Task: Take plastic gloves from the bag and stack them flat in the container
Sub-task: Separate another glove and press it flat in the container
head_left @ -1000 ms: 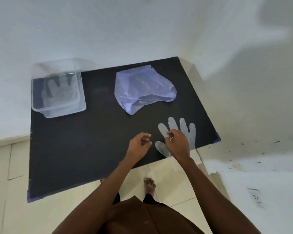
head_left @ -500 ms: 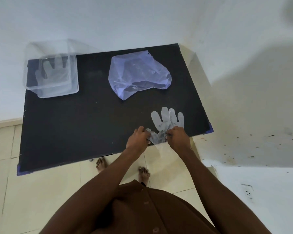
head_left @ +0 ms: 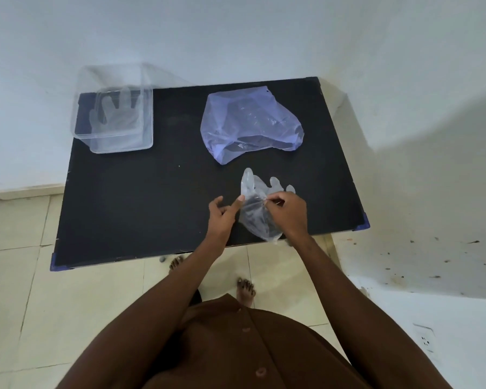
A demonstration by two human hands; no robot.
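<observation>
Task is partway along: the clear container at the table's far left corner is already holding at least one glove lying flat; the exact count is hard to tell through the plastic. The blue bag is lying open mid-table, its contents unclear. The person is working on a loose glove at the near edge, well apart from the container. The right hand is pinching the film at mid-palm; the left hand is nipping its left edge between thumb and forefinger. The glove is hanging crumpled between both hands, its finger end pointing away. What is left: flattening it, carrying it across and laying it on the stack.
</observation>
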